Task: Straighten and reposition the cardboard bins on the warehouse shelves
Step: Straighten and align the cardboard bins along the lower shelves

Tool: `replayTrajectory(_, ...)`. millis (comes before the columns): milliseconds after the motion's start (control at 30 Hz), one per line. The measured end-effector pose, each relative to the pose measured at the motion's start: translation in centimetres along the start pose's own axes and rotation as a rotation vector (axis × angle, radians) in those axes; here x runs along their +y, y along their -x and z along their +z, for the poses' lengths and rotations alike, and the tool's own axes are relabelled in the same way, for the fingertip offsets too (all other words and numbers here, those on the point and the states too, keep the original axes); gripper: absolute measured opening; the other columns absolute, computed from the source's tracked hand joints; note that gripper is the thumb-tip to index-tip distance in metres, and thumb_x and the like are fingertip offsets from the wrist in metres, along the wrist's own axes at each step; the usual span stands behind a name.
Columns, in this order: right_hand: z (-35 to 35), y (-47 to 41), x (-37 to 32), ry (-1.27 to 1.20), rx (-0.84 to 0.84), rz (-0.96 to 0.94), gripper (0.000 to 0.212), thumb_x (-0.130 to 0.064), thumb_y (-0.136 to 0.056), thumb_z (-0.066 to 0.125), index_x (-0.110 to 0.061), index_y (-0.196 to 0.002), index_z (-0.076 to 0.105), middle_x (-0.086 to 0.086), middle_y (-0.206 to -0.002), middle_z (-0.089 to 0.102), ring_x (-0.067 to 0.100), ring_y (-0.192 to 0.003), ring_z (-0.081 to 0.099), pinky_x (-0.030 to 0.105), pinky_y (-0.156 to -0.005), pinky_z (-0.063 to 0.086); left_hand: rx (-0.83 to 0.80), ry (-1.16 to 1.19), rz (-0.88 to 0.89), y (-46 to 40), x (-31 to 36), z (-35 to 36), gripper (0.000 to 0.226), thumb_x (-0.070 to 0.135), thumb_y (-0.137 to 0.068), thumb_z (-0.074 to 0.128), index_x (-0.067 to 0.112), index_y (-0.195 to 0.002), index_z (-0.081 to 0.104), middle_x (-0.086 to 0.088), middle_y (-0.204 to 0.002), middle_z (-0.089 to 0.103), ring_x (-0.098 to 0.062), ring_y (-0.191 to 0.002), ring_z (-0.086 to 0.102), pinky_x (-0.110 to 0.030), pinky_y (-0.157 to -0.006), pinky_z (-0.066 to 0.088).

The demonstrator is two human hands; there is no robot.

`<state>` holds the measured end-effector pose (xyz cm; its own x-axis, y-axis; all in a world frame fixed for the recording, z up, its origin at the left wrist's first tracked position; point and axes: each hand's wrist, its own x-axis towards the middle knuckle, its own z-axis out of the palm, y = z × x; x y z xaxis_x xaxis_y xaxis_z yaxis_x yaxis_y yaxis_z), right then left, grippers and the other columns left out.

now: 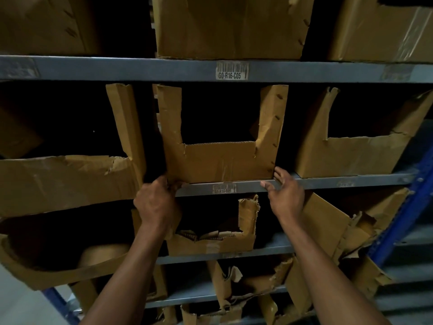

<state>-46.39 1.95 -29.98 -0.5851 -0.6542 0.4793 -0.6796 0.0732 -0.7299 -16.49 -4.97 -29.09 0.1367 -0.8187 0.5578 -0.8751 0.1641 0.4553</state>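
A brown cardboard bin [220, 161] with a U-shaped cut-out front stands on the grey middle shelf [328, 180], above a barcode label. My left hand [155, 199] grips its lower left corner, fingers curled round the torn cardboard. At the bin's lower right corner my right hand [284, 192] has straight fingers touching the cardboard and the shelf edge, thumb stretched left along the edge. Left of it, a wider torn bin [68, 177] overhangs the shelf front. To the right sits another cut-out bin [351, 156], tilted.
Closed-front boxes [230, 26] fill the upper shelf [140, 69]. Lower shelves hold several crumpled, torn bins [210, 240]. A blue rack upright [403, 214] runs along the right side. Bin interiors are dark.
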Motion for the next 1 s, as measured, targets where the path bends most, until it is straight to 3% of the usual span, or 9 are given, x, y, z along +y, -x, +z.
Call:
replayTrajectory(67,0.4,1.0,0.3,-0.029,0.022,-0.012,0.075,-0.027,-0.089,0.080,-0.019,-0.155,0.044,0.003,-0.145,0.062,0.021,-0.133,0.059,0.030,-0.104,0.045,0.055,0.038,0.061,1.0,-0.4,0.7,0.034,0.041,-0.099,0.071,0.006,-0.096,0.071,-0.014,-0.067,0.067,-0.032,-0.054,0.065,-0.035,-0.046,0.049)
replayTrajectory(133,1.2,2.6,0.8,-0.046,-0.008,-0.044,0.088,-0.032,-0.091,0.079,-0.024,-0.163,0.028,0.002,-0.158,0.048,0.021,-0.144,0.047,0.029,-0.110,0.037,0.082,0.057,0.122,3.1,-0.8,2.1,0.039,0.040,-0.101,0.069,0.005,-0.118,0.066,-0.019,-0.089,0.073,-0.034,-0.067,0.071,-0.033,-0.047,0.049)
replayTrajectory(200,2.2,4.0,1.6,-0.032,-0.072,-0.117,0.096,-0.041,-0.094,0.074,-0.027,-0.166,0.012,-0.003,-0.171,0.024,0.018,-0.155,0.027,0.032,-0.117,0.030,0.059,0.018,0.196,5.0,-1.4,4.0,0.064,0.044,-0.102,0.066,0.005,-0.150,0.050,-0.024,-0.138,0.065,-0.039,-0.113,0.071,-0.043,-0.063,0.062)
replayTrajectory(267,2.7,4.3,2.3,-0.002,-0.101,-0.156,0.096,-0.044,-0.098,0.067,-0.027,-0.166,0.002,-0.008,-0.174,0.007,0.012,-0.159,0.011,0.032,-0.121,0.022,0.036,-0.017,0.259,6.0,-2.1,4.9,0.082,0.047,-0.103,0.063,0.005,-0.165,0.028,-0.019,-0.169,0.033,-0.035,-0.150,0.044,-0.047,-0.088,0.062)
replayTrajectory(367,2.7,3.9,2.8,0.029,-0.089,-0.171,0.088,-0.050,-0.102,0.058,-0.026,-0.167,0.004,-0.006,-0.174,0.008,0.014,-0.159,0.013,0.033,-0.119,0.025,0.063,-0.025,0.294,5.9,-2.3,4.5,0.084,0.047,-0.103,0.063,0.004,-0.165,0.026,-0.016,-0.172,0.025,-0.032,-0.155,0.037,-0.047,-0.095,0.060)
replayTrajectory(500,2.5,3.5,3.0,0.037,-0.088,-0.183,0.082,-0.058,-0.103,0.049,-0.030,-0.166,0.003,-0.008,-0.173,0.010,0.020,-0.157,0.022,0.053,-0.111,0.048,0.034,-0.052,0.300,5.8,-2.3,4.3,0.079,0.043,-0.102,0.064,0.004,-0.163,0.033,-0.016,-0.171,0.028,-0.032,-0.153,0.041,-0.045,-0.096,0.061)
replayTrajectory(700,2.0,3.3,3.1,0.039,-0.127,-0.186,0.086,-0.061,-0.102,0.049,-0.030,-0.166,0.001,-0.010,-0.173,0.007,0.018,-0.158,0.018,0.054,-0.107,0.051,-0.011,-0.085,0.276,6.1,-1.8,3.8,0.080,0.040,-0.101,0.066,0.002,-0.163,0.033,-0.018,-0.172,0.026,-0.033,-0.155,0.037,-0.044,-0.099,0.058)
replayTrajectory(900,2.0,3.7,2.8,0.028,-0.167,-0.166,0.090,-0.048,-0.102,0.058,-0.024,-0.166,0.000,-0.006,-0.174,0.005,0.016,-0.159,0.010,0.041,-0.124,0.029,-0.092,-0.171,0.229,7.3,-2.5,3.8,0.095,0.042,-0.095,0.072,-0.001,-0.164,0.024,-0.019,-0.176,0.008,-0.039,-0.159,0.024,-0.053,-0.105,0.057)
replayTrajectory(1000,2.0,3.7,2.9,-0.002,-0.176,-0.154,0.091,-0.042,-0.101,0.061,-0.025,-0.166,-0.001,-0.007,-0.174,0.006,0.015,-0.159,0.010,0.033,-0.122,0.019,-0.113,-0.210,0.206,7.4,-2.7,3.8,0.103,0.053,-0.096,0.066,0.003,-0.167,0.012,-0.014,-0.177,-0.007,-0.036,-0.162,0.013,-0.051,-0.112,0.052)
